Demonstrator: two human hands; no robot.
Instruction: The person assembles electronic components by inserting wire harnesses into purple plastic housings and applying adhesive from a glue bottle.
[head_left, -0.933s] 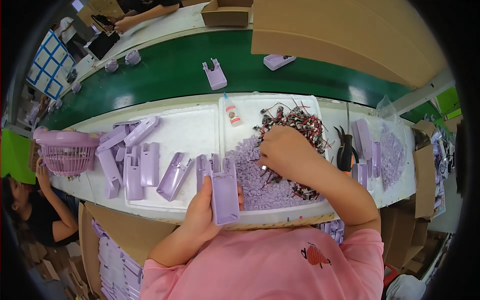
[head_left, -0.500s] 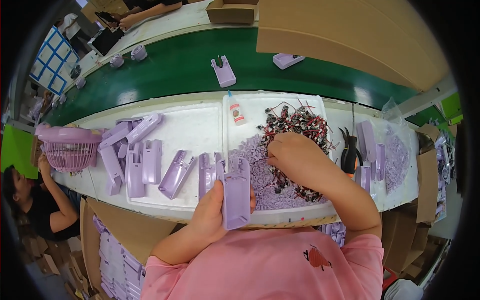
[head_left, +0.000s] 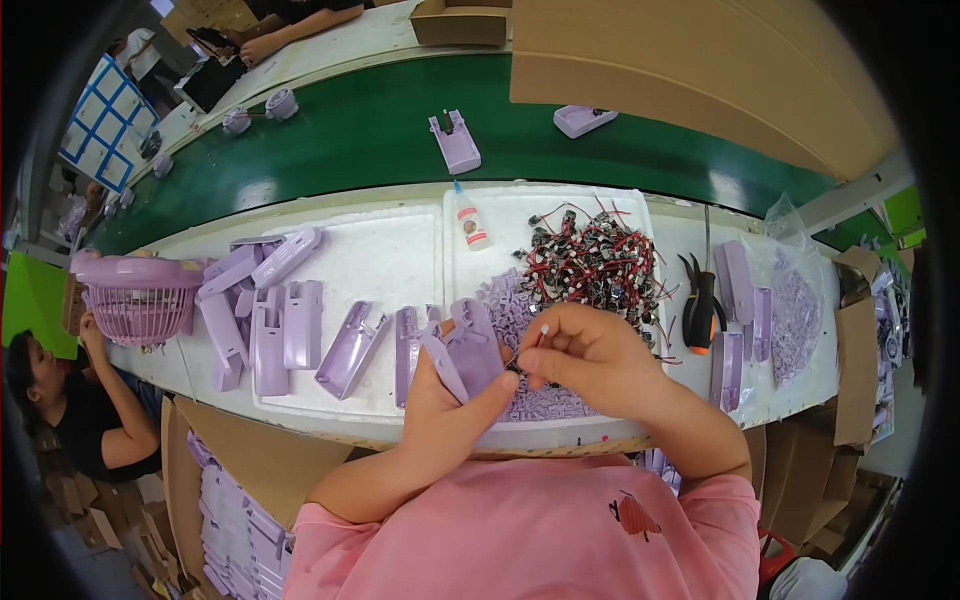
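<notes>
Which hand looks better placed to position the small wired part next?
Probably the right hand: its fingertips pinch the small wired part close to the lilac housing, while the left hand is occupied holding that housing.

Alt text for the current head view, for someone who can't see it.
A left hand holds a lilac plastic shell while the right hand pinches a small wired part close to it. Around them are heaped wired parts, other lilac shells and a green belt.

Factory assembly line: green conveyor belt (head_left: 340,150), heaped wired components (head_left: 590,258), many matching lilac casings (head_left: 303,325).
</notes>
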